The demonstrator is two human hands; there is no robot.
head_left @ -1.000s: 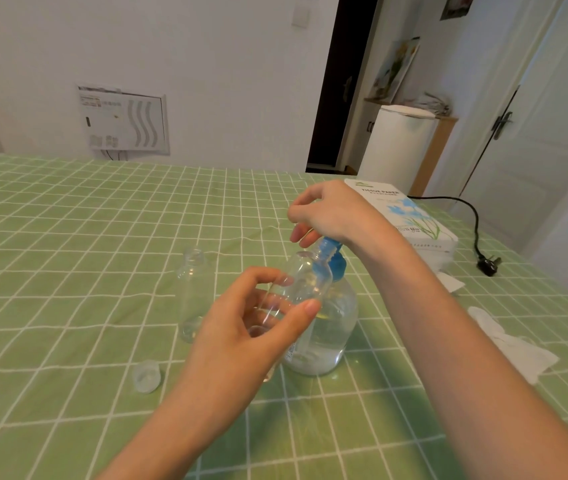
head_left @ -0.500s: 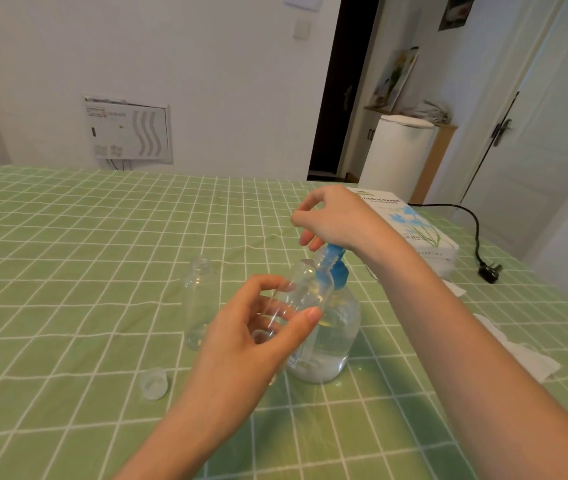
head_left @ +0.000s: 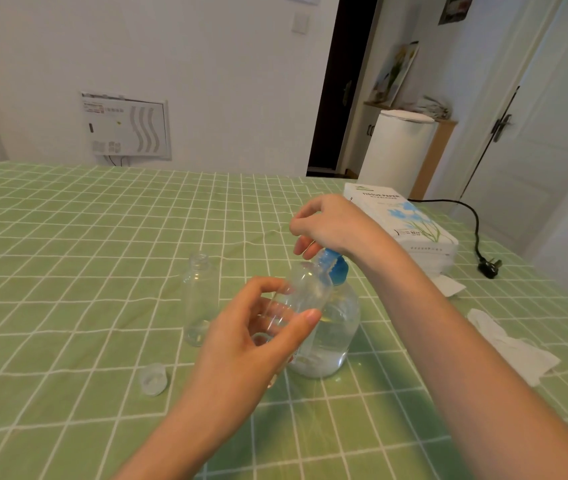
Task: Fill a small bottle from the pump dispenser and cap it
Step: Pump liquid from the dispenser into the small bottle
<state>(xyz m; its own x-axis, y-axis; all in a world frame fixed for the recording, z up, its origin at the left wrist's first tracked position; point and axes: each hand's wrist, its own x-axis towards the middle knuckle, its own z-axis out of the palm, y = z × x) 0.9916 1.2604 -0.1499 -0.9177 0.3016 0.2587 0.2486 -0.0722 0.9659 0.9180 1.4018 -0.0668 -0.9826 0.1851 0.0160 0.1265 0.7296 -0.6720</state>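
Facing white wall (head_left: 206,81), green checked tablecloth (head_left: 67,271)

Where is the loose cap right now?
The cap lies on the tablecloth at lower left of the head view, nearer than the empty standing bottle, left of the left hand.

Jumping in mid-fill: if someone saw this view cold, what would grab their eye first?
The two hands meeting at centre: the left hand grips a small clear bottle, tilted toward the blue pump head of the dispenser, which the right hand covers from above. Next, a second open bottle stands upright just left of them, with a loose cap on the green checked tablecloth in front of it.
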